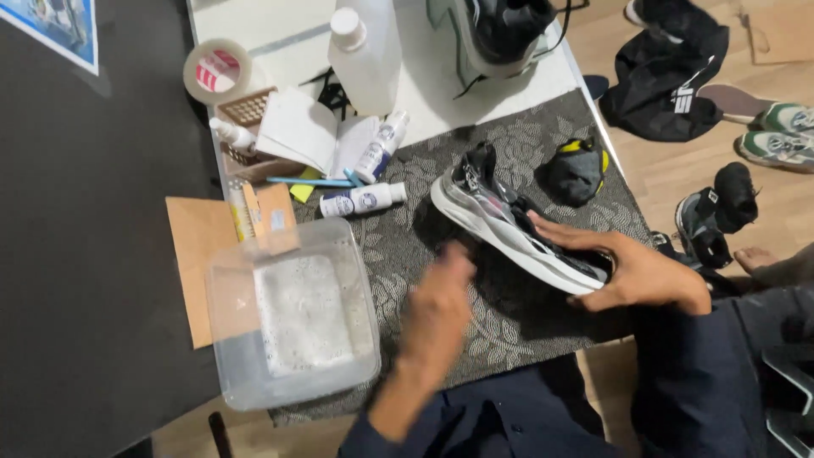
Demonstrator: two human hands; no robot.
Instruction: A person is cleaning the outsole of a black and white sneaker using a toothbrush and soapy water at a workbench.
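Black-and-silver sneaker with white sole [509,225] lies on side on patterned grey mat [509,326]. Right hand [632,271] grasps heel end. Left hand [437,309] blurred, fingers unreadable. Looks light, upper soft, sole stiff: grip sole.

white labelled bottles [363,200], tall white bottle [366,55]

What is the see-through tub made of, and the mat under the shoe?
The tub looks like clear, slightly cloudy plastic: the foamy water shows through its walls. The mat looks like woven cloth, dark grey with a pale leaf pattern and a matte, unshiny surface. The shoe lying on it has a smooth white sole, probably rubber.
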